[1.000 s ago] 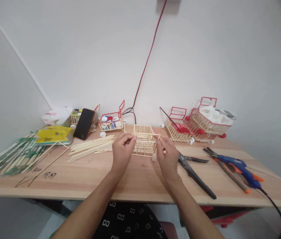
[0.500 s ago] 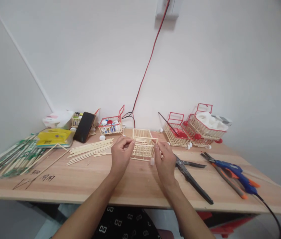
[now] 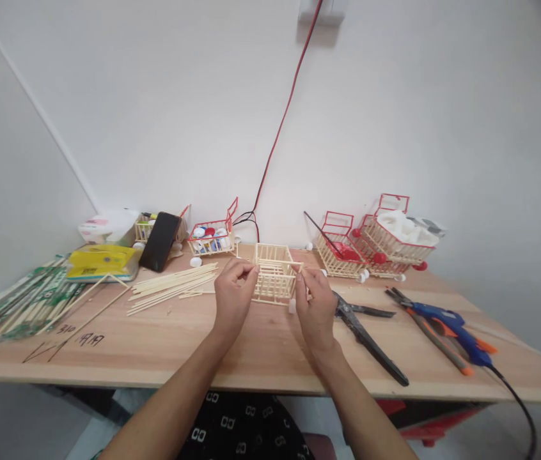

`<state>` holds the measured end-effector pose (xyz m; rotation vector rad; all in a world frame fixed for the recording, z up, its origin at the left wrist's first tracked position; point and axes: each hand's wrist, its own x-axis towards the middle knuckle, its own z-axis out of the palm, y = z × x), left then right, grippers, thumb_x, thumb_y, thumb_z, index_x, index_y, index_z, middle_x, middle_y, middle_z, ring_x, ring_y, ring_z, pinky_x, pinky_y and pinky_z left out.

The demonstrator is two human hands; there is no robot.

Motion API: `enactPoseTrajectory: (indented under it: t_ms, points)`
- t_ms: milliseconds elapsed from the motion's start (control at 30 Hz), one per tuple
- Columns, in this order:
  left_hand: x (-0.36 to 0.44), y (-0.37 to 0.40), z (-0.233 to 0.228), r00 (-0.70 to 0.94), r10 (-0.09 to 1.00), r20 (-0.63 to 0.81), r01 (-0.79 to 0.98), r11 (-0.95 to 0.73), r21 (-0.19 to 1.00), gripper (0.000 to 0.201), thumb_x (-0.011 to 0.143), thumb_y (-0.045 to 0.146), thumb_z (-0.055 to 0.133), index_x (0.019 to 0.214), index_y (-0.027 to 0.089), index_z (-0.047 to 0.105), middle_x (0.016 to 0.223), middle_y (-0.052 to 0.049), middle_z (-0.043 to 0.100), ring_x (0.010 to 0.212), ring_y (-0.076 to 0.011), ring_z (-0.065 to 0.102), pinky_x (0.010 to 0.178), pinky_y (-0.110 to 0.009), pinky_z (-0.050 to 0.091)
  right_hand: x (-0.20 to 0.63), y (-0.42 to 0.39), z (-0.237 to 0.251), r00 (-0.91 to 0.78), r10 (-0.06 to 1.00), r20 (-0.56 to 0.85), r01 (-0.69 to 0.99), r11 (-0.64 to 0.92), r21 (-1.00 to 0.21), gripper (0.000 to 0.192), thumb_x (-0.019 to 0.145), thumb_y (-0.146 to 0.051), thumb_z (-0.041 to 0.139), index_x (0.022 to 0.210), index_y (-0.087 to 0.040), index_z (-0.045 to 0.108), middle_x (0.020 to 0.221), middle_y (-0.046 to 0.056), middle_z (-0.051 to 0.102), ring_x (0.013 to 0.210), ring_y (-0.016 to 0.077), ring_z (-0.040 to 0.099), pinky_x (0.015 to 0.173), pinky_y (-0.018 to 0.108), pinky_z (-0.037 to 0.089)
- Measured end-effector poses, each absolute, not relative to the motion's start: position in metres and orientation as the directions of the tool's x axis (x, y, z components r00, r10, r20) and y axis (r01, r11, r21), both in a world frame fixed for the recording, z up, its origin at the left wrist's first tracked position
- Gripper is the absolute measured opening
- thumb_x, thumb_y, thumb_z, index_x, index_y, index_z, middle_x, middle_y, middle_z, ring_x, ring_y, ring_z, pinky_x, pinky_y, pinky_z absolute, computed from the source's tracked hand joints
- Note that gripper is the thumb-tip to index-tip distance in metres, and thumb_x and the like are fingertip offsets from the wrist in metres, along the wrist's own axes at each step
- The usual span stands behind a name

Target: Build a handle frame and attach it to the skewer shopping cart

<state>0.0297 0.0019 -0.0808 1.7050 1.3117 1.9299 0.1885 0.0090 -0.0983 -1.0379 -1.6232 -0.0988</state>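
Both hands held one thin wooden stick (image 3: 277, 265) level above the counter (image 3: 261, 348), its long axis running left to right across the view. The left hand (image 3: 233, 295) pinched the stick's left end between thumb and fingertips; the right hand (image 3: 316, 303) pinched the right end the same way. The stick lay across the near top edge of an open stick basket (image 3: 273, 281) that stood on the counter between the hands; whether it touched the rim could not be told. A pile of loose sticks (image 3: 172, 287) lay left of the basket, black shears (image 3: 366, 332) just right of the right hand, and a blue glue gun (image 3: 453, 322) farther right.
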Motion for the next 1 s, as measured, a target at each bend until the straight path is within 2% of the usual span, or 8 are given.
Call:
enactPoseTrajectory:
  t_ms: [433,700,833,933,1000]
  points:
    - [0.030,0.001,-0.083,-0.277,0.697,0.662,0.351,-0.567,0.745,0.016,0.084,0.018,0.058,0.069,0.017,0.065,0.075,-0.002,0.061,0.076,-0.0146,0.057,0.071,-0.026,0.042,0.189,0.009,-0.099,0.048,0.571,0.820,0.657,0.600,-0.456,0.029,0.096,-0.022,0.042,0.109,-0.016,0.068,0.095,0.009,0.065,0.092,0.0203,0.060,0.082,0.035,0.048]
    - [0.030,0.002,-0.079,-0.278,0.651,0.706,0.444,-0.564,0.696,0.016,0.083,0.017,0.060,0.067,0.017,0.064,0.072,-0.001,0.062,0.073,-0.0139,0.057,0.070,-0.026,0.042,0.191,0.010,-0.102,0.044,0.571,0.820,0.659,0.600,-0.454,0.029,0.096,-0.024,0.043,0.105,-0.015,0.068,0.094,0.010,0.064,0.091,0.0205,0.060,0.081,0.035,0.048]
    - [0.030,0.001,-0.079,-0.282,0.640,0.714,0.456,-0.566,0.687,0.015,0.083,0.017,0.061,0.068,0.017,0.064,0.071,-0.001,0.061,0.073,-0.0138,0.057,0.070,-0.026,0.042,0.201,0.010,-0.094,0.107,0.533,0.840,0.716,0.544,-0.437,0.031,0.096,-0.028,0.045,0.118,-0.016,0.063,0.096,0.010,0.063,0.091,0.0216,0.059,0.082,0.038,0.048]
    - [0.029,0.001,-0.079,-0.268,0.638,0.722,0.456,-0.576,0.678,0.015,0.083,0.017,0.061,0.068,0.017,0.064,0.071,-0.001,0.061,0.071,-0.0136,0.056,0.068,-0.026,0.042,0.205,0.006,-0.075,0.076,0.440,0.895,0.771,0.544,-0.333,0.034,0.094,-0.027,0.049,0.125,-0.018,0.060,0.104,0.011,0.059,0.099,0.0229,0.055,0.088,0.040,0.045]
    - [0.029,0.001,-0.079,-0.264,0.629,0.731,0.457,-0.586,0.669,0.015,0.084,0.017,0.061,0.070,0.017,0.064,0.072,-0.001,0.062,0.072,-0.0136,0.056,0.068,-0.026,0.042,0.202,0.004,-0.060,-0.068,0.382,0.922,0.786,0.590,-0.187,0.034,0.093,-0.026,0.051,0.124,-0.019,0.061,0.107,0.011,0.059,0.103,0.0231,0.053,0.092,0.040,0.042]
